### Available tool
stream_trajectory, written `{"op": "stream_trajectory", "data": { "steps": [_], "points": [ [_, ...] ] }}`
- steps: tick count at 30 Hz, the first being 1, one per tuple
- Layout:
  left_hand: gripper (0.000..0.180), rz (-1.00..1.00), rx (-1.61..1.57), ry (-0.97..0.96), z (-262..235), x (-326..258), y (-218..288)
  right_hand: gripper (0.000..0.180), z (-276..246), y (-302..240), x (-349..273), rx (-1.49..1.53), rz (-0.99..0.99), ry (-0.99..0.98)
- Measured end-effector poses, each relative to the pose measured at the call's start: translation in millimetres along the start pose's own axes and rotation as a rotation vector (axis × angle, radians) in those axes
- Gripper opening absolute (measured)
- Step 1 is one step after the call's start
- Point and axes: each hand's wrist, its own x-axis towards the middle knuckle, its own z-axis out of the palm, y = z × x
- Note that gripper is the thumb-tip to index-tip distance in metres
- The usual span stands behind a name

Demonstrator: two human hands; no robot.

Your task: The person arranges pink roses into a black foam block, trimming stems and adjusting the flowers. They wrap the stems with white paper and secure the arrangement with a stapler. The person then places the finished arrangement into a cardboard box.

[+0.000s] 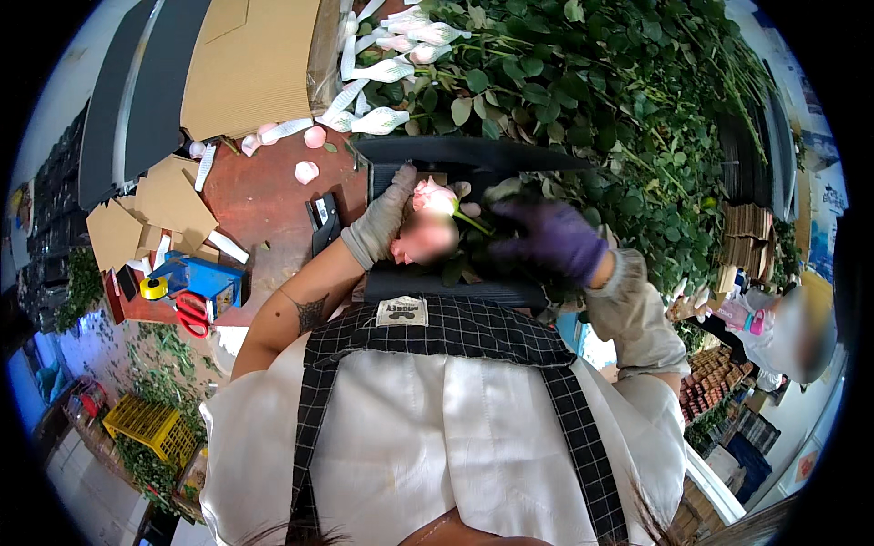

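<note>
My left hand (384, 218), in a pale grey glove, lies along the left side of the pink roses (433, 195), its fingers stretched out flat. The flower heads rest in a black tray-like holder (473, 153), and the lower bloom is blurred. A green stem (472, 223) runs from the heads toward the right. Over the stems and leaves is my right hand (555, 241) in a purple glove, a grey sleeve cover on its forearm. Its fingers point left but are dark and smeared, so their grip is unclear.
Leafy rose stems (583, 100) pile up beyond the holder, with buds in white mesh sleeves (382, 71) at their left. Cardboard sheets (246, 73), red scissors (192, 314), yellow tape (153, 288) and a blue box (205, 280) lie left. Another person (774, 328) is at right.
</note>
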Motion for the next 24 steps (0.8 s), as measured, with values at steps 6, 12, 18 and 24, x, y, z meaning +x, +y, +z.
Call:
{"op": "stream_trajectory", "data": {
  "steps": [6,12,18,24],
  "points": [
    [0.075,-0.198,0.896,-0.464,-94.7,6.0,11.7,0.022,-17.2,-14.0,-26.5,-0.180,0.030,0.206],
    [0.077,-0.147,0.384,-0.312,-80.3,2.7,13.2,0.031,-92.1,-16.4,-78.6,-0.416,0.422,1.125],
    [0.082,0.003,0.378,0.058,-21.8,-12.0,8.5,0.029,-6.3,-36.7,-6.0,-0.089,-0.227,0.226],
    [0.074,0.058,0.359,0.095,-24.5,-6.6,12.0,0.026,52.2,-1.4,29.1,-0.381,-0.276,0.029]
  ]
}}
